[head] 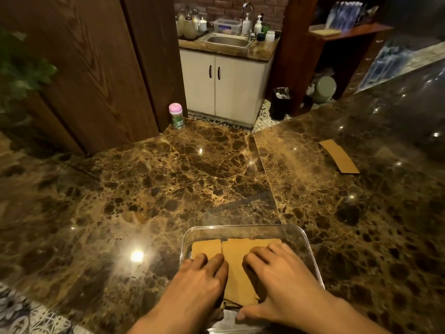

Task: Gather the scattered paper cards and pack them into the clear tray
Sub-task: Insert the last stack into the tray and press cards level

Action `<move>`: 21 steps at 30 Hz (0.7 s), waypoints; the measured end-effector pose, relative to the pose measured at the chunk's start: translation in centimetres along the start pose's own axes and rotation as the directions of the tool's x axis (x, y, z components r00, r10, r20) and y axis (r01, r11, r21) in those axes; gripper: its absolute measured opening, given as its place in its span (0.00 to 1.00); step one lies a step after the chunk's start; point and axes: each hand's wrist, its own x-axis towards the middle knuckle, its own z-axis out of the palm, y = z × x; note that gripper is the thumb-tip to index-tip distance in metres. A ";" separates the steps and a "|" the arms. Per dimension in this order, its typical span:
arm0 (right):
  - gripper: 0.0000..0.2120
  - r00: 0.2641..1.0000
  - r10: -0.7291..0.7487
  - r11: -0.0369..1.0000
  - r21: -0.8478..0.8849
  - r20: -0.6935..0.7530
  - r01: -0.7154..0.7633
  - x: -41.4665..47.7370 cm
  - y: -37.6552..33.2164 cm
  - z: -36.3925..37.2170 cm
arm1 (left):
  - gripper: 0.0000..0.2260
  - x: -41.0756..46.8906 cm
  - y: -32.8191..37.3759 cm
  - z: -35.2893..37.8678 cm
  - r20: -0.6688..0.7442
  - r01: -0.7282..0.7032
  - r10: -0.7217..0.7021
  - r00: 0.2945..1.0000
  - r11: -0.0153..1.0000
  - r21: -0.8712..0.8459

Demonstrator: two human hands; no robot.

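From my head camera, looking down, both my hands are inside the clear tray [311, 256], which sits at the near edge of the marble counter [144, 189]. My left hand [202, 278] lies palm down on the left side of the paper cards [238, 268], fingers close together and gently bent, tips pressing on the card surface, gripping nothing. My right hand [281, 285] lies palm down on the right side of the same cards, fingers spread a little and resting flat, with the thumb stretched out toward the near end of the stack. The cards lie flat on the tray bottom, overlapping in uneven layers, and the brown strip between my hands is uncovered. One more card [339, 156] lies alone on the counter, well apart, far to my right. At the back left of the counter stands a small bottle with a pink lid [176, 115]. Beyond the counter are a white cabinet [224, 88] with a sink [228, 41] and a black bin [280, 102].
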 end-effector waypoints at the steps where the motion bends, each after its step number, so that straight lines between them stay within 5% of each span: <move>1: 0.43 1.000 -0.016 1.000 -0.007 -0.006 0.016 0.3 0.0 0.3 | 0.38 0.0 0.0 0.0 -0.015 -0.014 0.014 1.000 1.000 -0.008; 5: 0.38 0.998 -0.061 0.997 0.037 -0.008 0.062 0.7 0.5 0.6 | 0.36 -0.3 -0.2 0.2 -0.031 -0.044 0.043 0.999 0.998 -0.043; 11: 0.43 0.995 -0.085 0.993 0.081 -0.056 0.090 0.2 1.0 1.0 | 0.39 -0.4 -0.5 0.0 -0.003 -0.022 0.021 1.000 0.997 -0.076; 15: 0.36 0.975 0.008 0.921 0.380 -0.223 0.080 -1.1 2.4 -1.0 | 0.38 -0.2 -1.4 -1.3 -0.079 -0.025 0.013 0.997 0.988 -0.152; 18: 0.19 0.761 0.385 0.794 0.608 -0.523 0.017 -0.7 7.3 -3.5 | 0.31 0.4 -1.8 -4.2 -0.239 -0.045 -0.033 0.970 0.950 -0.310; 21: 0.15 0.574 0.620 0.729 0.663 -0.535 -0.169 2.4 15.8 -5.0 | 0.27 3.5 -2.4 -7.7 -0.332 -0.088 -0.037 0.942 0.931 -0.353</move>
